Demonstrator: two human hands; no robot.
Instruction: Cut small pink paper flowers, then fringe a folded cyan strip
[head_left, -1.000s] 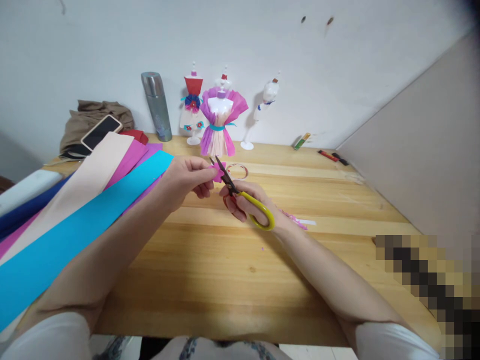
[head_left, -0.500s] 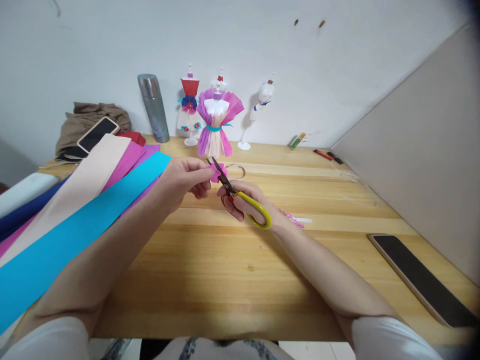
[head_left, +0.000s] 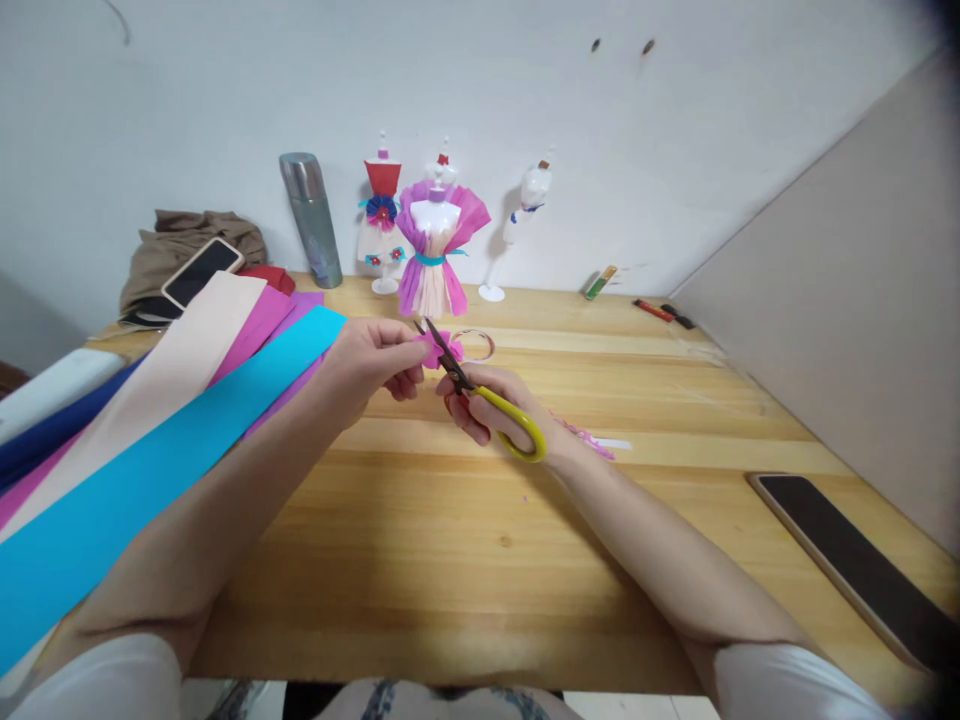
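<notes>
Between thumb and fingers, my left hand (head_left: 386, 358) pinches a small pink paper piece (head_left: 433, 354) with a wavy, petal-like edge. My right hand (head_left: 487, 398) is closed around scissors (head_left: 517, 428) with a yellow handle loop, a red part below and dark blades. The blades are slightly parted and lie across the pink paper, pointing up and left. Just behind the paper stands a small dress form (head_left: 433, 270) in a purple, pink and cream paper dress with a teal waistband. A thin ring (head_left: 491, 346) of tape or band lies right of the paper.
Long crepe paper strips, the blue one (head_left: 172, 430) on top, cover the left side. A steel flask (head_left: 311, 220), more dress forms (head_left: 383, 180) and a glue stick (head_left: 601, 283) stand or lean along the wall. Pink scraps (head_left: 592, 440) lie by my right wrist; a phone (head_left: 840, 560) lies at right.
The pink paper shows slightly more around the blades, as if turned a little in my left hand. The whole view has shifted slightly; both grips stay the same.
</notes>
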